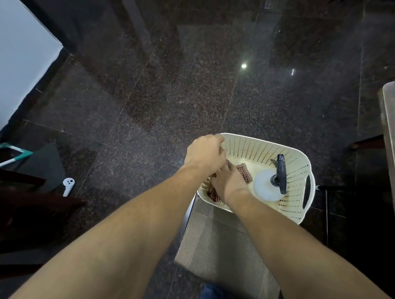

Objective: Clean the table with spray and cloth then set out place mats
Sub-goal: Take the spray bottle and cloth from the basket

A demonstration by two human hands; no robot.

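At the bottom of the frame two bare forearms are reaching forward and down. Just past them a stack of grey woven place mats [222, 251] is lying under a cream perforated basket [259, 144], right of centre.

The right hand [232, 186] is resting inside the basket on the red-checked cloth [245, 174], which is showing on both sides of it. The left hand [205, 155] is hovering over the basket's left rim with its back to the camera and its fingers curled downward together. Its fingertips are hidden behind the knuckles and are covering the right hand's fingers, so I cannot tell whether either hand is pinching the cloth yet.

The spray bottle [265, 185] is standing upright in the right half of the basket, with a corner of the cloth lying just beside its base.

Beyond the basket the dark speckled floor [171, 92] is filling most of the frame. A small white gadget [68, 185] is lying at the lower left, and a pale edge that is probably the table [394, 133] is showing at the right border.

The cloth is likely being gathered for lifting. A quick pull could drag that corner against the bottle and tip it over. An upward tug could also shift the light basket on the smooth mats and slide it off the stack.
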